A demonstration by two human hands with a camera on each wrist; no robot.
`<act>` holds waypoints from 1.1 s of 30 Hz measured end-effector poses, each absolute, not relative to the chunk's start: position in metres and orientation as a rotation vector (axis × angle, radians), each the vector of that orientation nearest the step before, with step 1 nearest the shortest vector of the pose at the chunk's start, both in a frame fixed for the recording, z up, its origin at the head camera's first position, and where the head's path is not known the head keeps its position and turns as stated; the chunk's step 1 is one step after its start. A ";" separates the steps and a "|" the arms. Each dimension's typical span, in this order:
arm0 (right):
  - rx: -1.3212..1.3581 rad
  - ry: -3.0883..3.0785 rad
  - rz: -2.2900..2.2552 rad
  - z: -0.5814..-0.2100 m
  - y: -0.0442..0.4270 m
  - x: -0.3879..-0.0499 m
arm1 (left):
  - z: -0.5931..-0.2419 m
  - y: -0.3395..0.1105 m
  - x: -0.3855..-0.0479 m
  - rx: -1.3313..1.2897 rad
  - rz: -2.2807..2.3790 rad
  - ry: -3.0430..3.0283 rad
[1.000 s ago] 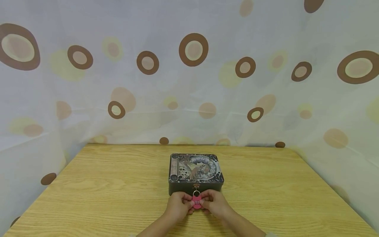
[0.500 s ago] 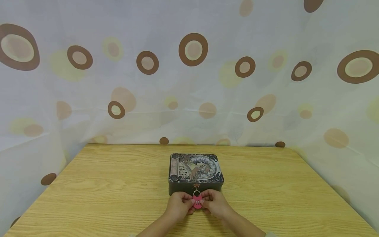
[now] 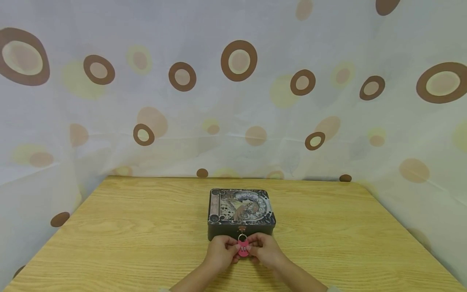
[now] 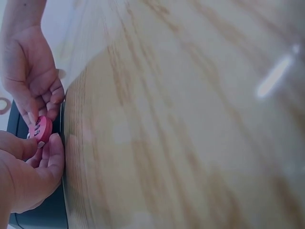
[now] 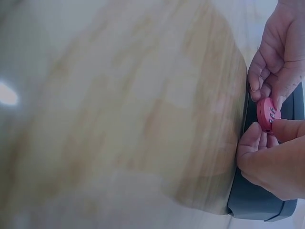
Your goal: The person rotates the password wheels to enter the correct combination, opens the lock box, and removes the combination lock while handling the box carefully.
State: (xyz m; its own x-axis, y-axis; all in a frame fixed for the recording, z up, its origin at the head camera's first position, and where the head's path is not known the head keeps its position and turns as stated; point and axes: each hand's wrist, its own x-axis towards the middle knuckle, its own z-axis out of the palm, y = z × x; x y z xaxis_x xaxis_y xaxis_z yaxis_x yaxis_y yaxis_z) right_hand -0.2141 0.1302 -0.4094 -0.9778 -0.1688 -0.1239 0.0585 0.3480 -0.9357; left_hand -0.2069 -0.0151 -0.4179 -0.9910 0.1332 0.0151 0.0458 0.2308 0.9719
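Note:
A pink combination padlock [image 3: 243, 248] with number dials and a metal shackle [image 3: 242, 237] is at the front of a dark tin box [image 3: 241, 207] with a picture on its lid. The shackle is by the copper-coloured clasp [image 3: 242, 229]; whether it passes through it I cannot tell. My left hand [image 3: 220, 253] pinches the padlock's left side between thumb and fingers. From the right, my right hand [image 3: 267, 251] pinches its other side, the thumb near the dials. In the right wrist view the padlock [image 5: 268, 114] shows its dials between both thumbs. The box lid is down.
The box stands on a wooden table [image 3: 146, 227], near its middle. Behind and at both sides of the table hangs a pale curtain [image 3: 233, 109] with brown and yellow round patterns.
The padlock has shifted very slightly to the right between the fingers. Both hands hold nearly the same pose, and the box has not moved.

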 end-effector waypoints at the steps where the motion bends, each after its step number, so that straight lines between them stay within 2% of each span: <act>1: -0.097 2.409 -1.684 -0.409 0.130 -0.214 | -0.418 -0.015 -0.207 0.175 1.897 2.413; 33: -0.290 2.477 -1.649 -0.414 0.129 -0.217 | -0.418 -0.014 -0.208 0.193 1.866 2.513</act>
